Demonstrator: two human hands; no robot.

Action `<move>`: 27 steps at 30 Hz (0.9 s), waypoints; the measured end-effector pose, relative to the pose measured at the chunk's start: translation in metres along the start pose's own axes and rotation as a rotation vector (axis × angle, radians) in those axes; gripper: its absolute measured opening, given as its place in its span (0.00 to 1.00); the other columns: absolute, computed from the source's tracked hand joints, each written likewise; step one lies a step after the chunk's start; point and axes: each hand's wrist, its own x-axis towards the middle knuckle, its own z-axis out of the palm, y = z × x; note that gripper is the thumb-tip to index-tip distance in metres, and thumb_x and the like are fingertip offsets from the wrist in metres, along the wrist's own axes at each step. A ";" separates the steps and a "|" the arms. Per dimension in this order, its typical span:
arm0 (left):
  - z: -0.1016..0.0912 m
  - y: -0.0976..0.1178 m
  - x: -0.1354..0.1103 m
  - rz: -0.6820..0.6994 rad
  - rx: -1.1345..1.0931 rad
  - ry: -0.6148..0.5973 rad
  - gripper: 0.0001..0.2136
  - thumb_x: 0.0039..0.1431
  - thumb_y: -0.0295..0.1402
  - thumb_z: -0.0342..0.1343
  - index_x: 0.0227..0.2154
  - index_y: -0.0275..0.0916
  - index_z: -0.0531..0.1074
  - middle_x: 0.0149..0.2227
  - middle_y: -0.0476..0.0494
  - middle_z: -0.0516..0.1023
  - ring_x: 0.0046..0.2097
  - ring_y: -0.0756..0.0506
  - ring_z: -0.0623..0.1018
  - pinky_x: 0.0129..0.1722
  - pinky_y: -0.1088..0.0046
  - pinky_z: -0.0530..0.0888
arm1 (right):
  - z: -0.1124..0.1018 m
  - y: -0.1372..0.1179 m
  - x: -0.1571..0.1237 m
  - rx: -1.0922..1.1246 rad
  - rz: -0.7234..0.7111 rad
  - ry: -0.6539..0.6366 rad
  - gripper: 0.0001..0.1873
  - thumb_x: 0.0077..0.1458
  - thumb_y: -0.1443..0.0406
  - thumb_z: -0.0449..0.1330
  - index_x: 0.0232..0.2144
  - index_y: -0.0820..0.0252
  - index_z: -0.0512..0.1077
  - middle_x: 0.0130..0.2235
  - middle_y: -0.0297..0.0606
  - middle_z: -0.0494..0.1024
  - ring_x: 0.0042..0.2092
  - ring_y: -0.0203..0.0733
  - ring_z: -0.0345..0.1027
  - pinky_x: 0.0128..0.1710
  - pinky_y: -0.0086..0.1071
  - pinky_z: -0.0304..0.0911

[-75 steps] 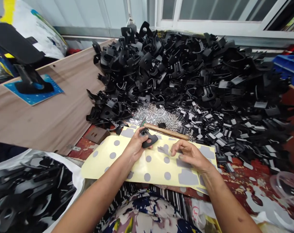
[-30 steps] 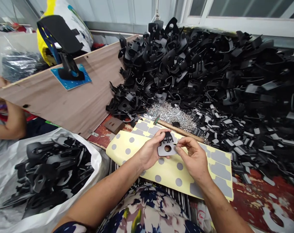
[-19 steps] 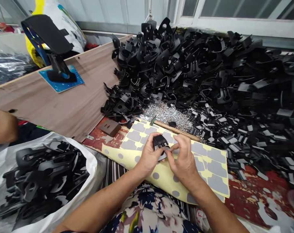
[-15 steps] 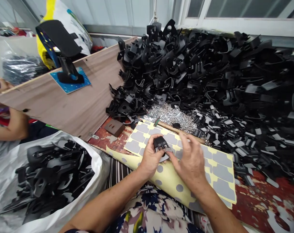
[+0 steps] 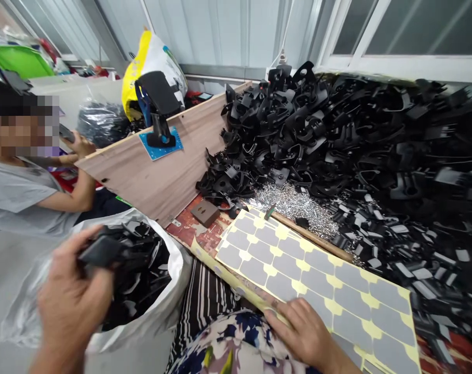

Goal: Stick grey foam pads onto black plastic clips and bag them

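My left hand (image 5: 70, 296), a little blurred, grips a black plastic part (image 5: 103, 252) between thumb and fingers above the white sack (image 5: 178, 267). Similar black plastic pieces (image 5: 146, 278) fill that sack. On the near edge of the yellow sheet of grey stickers (image 5: 317, 259), my right hand (image 5: 304, 332) lies with its fingers extended and nothing visible in them. The sheet's front edge curls down toward my lap.
A hammer (image 5: 313, 236) lies behind the sheet, beside shiny metal pins (image 5: 294, 205). Black parts (image 5: 298, 124) are heaped at the back, small pieces (image 5: 407, 259) at right. A brown block (image 5: 205, 213) adjoins a wooden board (image 5: 173, 182). Another person (image 5: 29, 192) sits at left.
My left hand has carried the black part from over the sheet to above the sack. My right hand has come away from the part and down onto the sheet. The view has turned left.
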 end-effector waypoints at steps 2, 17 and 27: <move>-0.017 -0.034 0.007 0.052 0.312 -0.118 0.24 0.61 0.42 0.50 0.60 0.53 0.70 0.49 0.43 0.78 0.44 0.29 0.79 0.45 0.37 0.76 | -0.006 0.000 0.007 0.037 0.030 0.063 0.43 0.58 0.72 0.58 0.72 0.39 0.57 0.39 0.43 0.84 0.31 0.54 0.79 0.24 0.46 0.76; 0.091 0.108 -0.046 0.658 -0.274 -0.131 0.29 0.64 0.28 0.58 0.67 0.46 0.64 0.65 0.31 0.67 0.66 0.30 0.69 0.64 0.43 0.66 | -0.059 0.103 0.099 0.003 0.362 -0.134 0.11 0.64 0.66 0.63 0.49 0.55 0.77 0.55 0.47 0.76 0.50 0.52 0.73 0.46 0.46 0.70; 0.079 0.168 -0.049 0.920 -0.446 -0.304 0.33 0.59 0.24 0.57 0.67 0.54 0.67 0.52 0.37 0.82 0.55 0.30 0.78 0.58 0.42 0.66 | -0.035 0.121 0.109 -0.189 0.134 -0.342 0.10 0.64 0.72 0.56 0.41 0.58 0.76 0.45 0.45 0.80 0.60 0.52 0.66 0.57 0.47 0.58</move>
